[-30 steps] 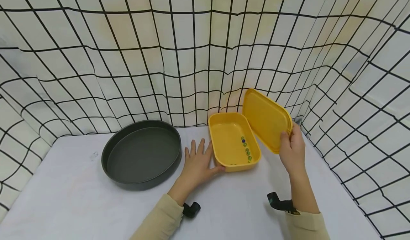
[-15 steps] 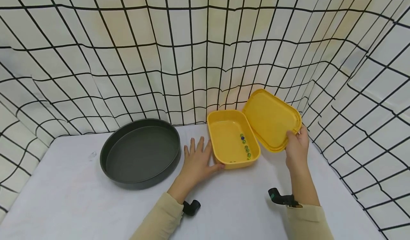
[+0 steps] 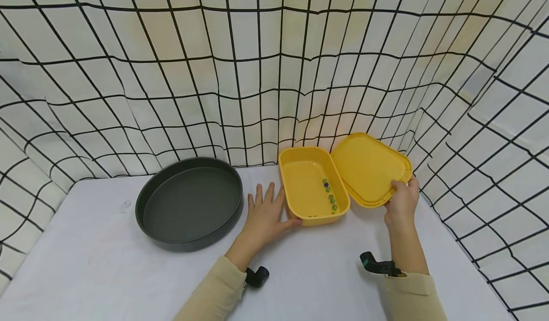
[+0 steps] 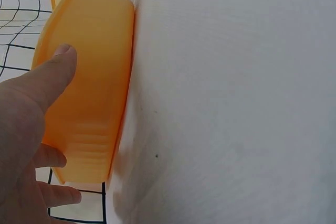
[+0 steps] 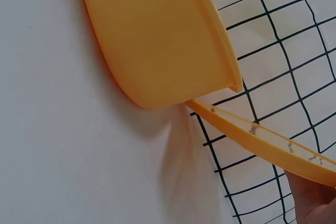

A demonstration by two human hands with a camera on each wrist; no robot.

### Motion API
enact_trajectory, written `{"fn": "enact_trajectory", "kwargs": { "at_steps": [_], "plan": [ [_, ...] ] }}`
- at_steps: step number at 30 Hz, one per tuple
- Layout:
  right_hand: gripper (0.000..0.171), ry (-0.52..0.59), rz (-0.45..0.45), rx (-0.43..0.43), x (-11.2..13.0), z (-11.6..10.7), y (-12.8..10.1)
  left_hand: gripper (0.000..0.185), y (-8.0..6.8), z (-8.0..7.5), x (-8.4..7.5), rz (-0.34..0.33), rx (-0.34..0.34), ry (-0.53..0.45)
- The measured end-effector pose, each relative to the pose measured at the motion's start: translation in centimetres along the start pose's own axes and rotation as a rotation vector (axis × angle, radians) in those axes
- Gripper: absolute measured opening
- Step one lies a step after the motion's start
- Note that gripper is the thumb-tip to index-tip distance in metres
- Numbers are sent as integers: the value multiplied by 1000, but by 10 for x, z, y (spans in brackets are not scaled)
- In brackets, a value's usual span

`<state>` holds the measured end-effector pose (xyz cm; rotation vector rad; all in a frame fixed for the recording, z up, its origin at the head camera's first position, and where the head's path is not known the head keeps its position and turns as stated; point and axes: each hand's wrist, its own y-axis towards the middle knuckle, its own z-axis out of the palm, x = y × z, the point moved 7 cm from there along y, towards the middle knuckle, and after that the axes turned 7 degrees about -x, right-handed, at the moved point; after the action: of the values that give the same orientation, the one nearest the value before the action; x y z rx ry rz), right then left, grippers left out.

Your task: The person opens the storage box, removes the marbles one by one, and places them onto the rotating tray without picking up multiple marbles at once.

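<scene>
While the left hand (image 3: 265, 216) lies flat with fingers spread on the white desk (image 3: 107, 273), thumb against the near left wall of the open yellow box (image 3: 306, 190), the right hand (image 3: 401, 204) pinches the near edge of the yellow lid (image 3: 369, 168), tilted just right of the box. Small green and blue beads (image 3: 329, 197) sit inside the box. A dark round pan (image 3: 188, 204) rests left of the left hand.
</scene>
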<state>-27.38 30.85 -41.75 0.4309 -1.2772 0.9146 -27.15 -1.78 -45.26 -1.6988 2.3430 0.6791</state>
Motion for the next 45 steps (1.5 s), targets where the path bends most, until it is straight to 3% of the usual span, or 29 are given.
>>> {"fn": "enact_trajectory", "kwargs": {
  "at_steps": [17,23,29,35,37,42,45],
  "plan": [
    [52,10,86,-33,-3,-3,1,107,1,0,0,-4,7,-1],
    [67,-69,88,15,-1,-4,3,107,0,1,1,-7,6,-8],
    [78,-328,28,97,1,-2,3,108,0,0,1,-11,8,-8],
    [77,-892,-99,278,-4,0,-1,107,-1,0,2,-16,15,-16],
    [77,-1033,-120,325,-7,-2,-3,107,-1,0,2,-17,15,-14],
    [73,-1260,-169,375,-11,-6,-2,107,-2,0,1,-16,11,-19],
    [69,-1335,-185,409,-15,-5,0,106,-2,0,1,-16,12,-22]
  ]
}}
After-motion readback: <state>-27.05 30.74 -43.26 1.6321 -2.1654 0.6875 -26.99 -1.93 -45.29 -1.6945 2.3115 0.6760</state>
